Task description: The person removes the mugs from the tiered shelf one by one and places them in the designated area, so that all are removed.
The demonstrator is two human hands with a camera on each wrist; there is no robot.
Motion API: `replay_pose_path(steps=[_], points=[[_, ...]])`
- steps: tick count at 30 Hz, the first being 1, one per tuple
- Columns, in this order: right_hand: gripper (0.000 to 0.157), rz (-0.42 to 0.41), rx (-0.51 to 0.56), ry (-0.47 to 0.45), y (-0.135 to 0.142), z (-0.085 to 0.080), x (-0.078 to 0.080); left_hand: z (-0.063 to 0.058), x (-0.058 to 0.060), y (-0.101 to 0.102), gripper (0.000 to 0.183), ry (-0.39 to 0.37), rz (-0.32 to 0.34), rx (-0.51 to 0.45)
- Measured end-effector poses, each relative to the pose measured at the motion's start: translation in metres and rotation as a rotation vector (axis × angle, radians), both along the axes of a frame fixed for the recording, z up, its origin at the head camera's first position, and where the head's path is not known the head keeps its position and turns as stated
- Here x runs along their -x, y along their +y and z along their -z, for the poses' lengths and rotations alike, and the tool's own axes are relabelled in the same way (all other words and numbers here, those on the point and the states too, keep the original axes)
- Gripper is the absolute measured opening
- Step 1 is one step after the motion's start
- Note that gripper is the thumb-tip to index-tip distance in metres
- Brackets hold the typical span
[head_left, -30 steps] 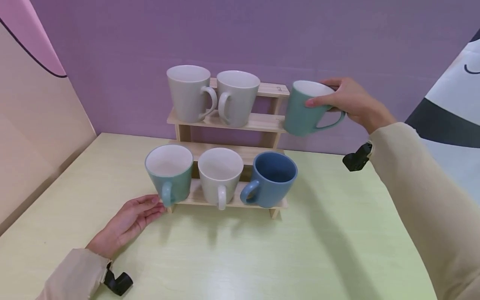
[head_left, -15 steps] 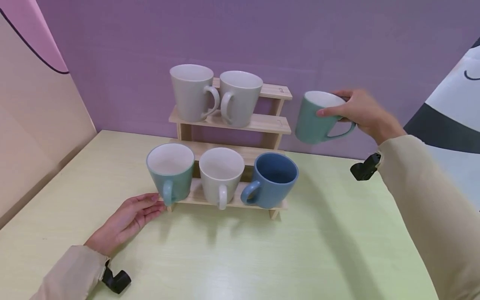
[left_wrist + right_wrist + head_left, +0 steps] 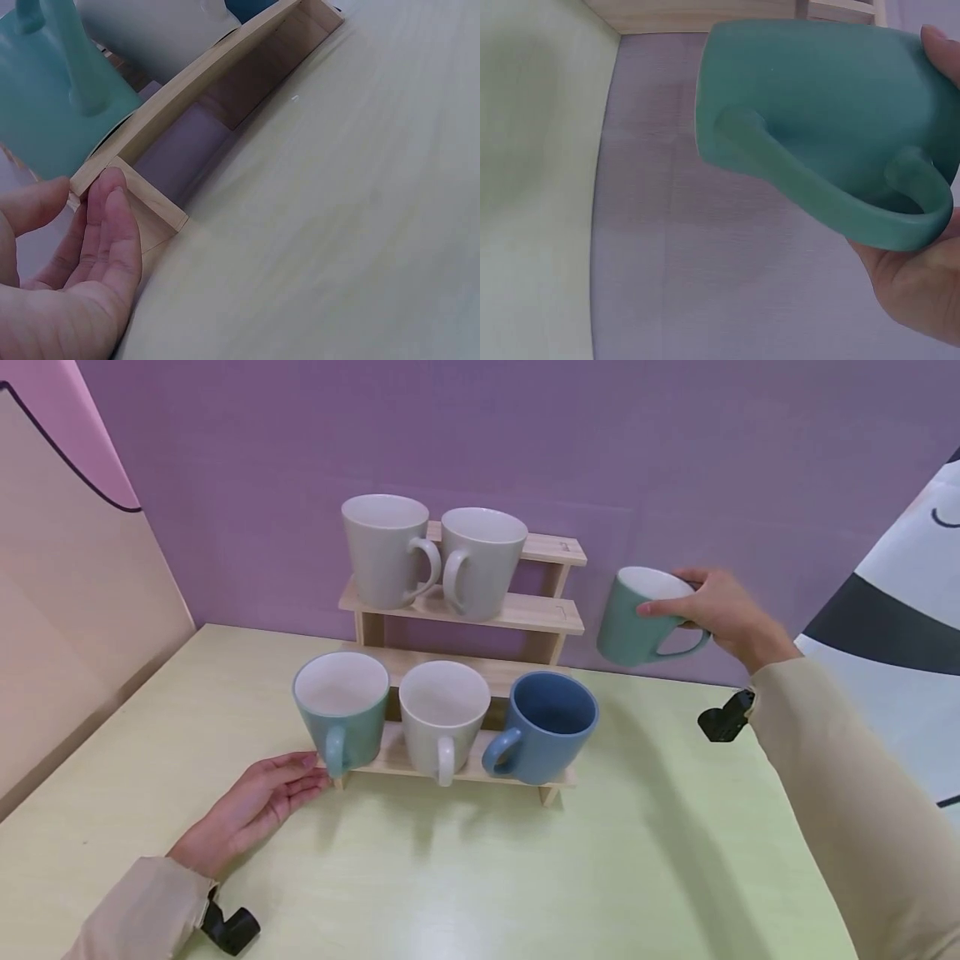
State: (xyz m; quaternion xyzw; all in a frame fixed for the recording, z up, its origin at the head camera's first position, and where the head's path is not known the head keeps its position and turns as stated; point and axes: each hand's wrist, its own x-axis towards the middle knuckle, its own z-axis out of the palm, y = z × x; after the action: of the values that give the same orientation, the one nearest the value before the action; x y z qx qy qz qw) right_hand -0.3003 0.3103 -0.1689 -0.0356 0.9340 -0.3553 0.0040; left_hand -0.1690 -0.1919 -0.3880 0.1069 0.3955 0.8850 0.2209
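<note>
A purple wall (image 3: 660, 460) backs a pale surface (image 3: 450, 893), and on that surface, against the wall side, stands a wooden rack (image 3: 532, 612). Looking down from the head, I see the right hand (image 3: 716, 606) gripping a green mug (image 3: 630, 627) near its rim, thumb on the near side, in mid-air to the right of the rack and apart from it. The left hand (image 3: 258, 797) is at the rack's front left corner. As I judge it, handling this mug well calls for a firm hold at the rim, the mouth upward, and enough room from the rack's shelf ends and from the blue mug (image 3: 547, 747) on its lowest shelf.

Counting, there is one rack with four shelves and six mugs: two green, three white, one blue. Two white ones stand on the rack's second shelf from the top; the other green, the third white and the blue fill out its lowest shelf.

From the left wrist, thumb and fingers pinch the rack's corner beside one leg (image 3: 150, 196); a light, steady pinch there should stop any wobble.

From the right wrist, the held mug's one handle (image 3: 817, 195) is free of the fingers, so I'd say the rim grip bears all the weight, beside the rack.
</note>
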Motion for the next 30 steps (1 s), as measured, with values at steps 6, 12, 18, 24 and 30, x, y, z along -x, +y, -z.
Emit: replay_pose_path(steps=[6, 12, 18, 24, 30], points=[[0.083, 0.007, 0.024, 0.008, 0.001, 0.013, 0.004, 0.000, -0.001, 0.001, 0.025, 0.004, 0.020, -0.042], [0.087, 0.028, 0.059, 0.010, -0.001, 0.028, 0.007, 0.000, -0.003, 0.000, 0.024, -0.002, 0.002, -0.018], [0.087, 0.013, 0.064, -0.003, -0.005, 0.037, 0.011, 0.000, -0.004, -0.002, 0.026, -0.009, -0.007, -0.009], [0.082, 0.016, 0.063, 0.010, -0.006, 0.048, 0.012, 0.000, -0.005, -0.003, 0.026, -0.008, -0.005, -0.026], [0.087, 0.010, 0.085, -0.004, -0.005, 0.060, 0.012, 0.001, -0.005, -0.002, 0.026, 0.001, -0.005, -0.013]])
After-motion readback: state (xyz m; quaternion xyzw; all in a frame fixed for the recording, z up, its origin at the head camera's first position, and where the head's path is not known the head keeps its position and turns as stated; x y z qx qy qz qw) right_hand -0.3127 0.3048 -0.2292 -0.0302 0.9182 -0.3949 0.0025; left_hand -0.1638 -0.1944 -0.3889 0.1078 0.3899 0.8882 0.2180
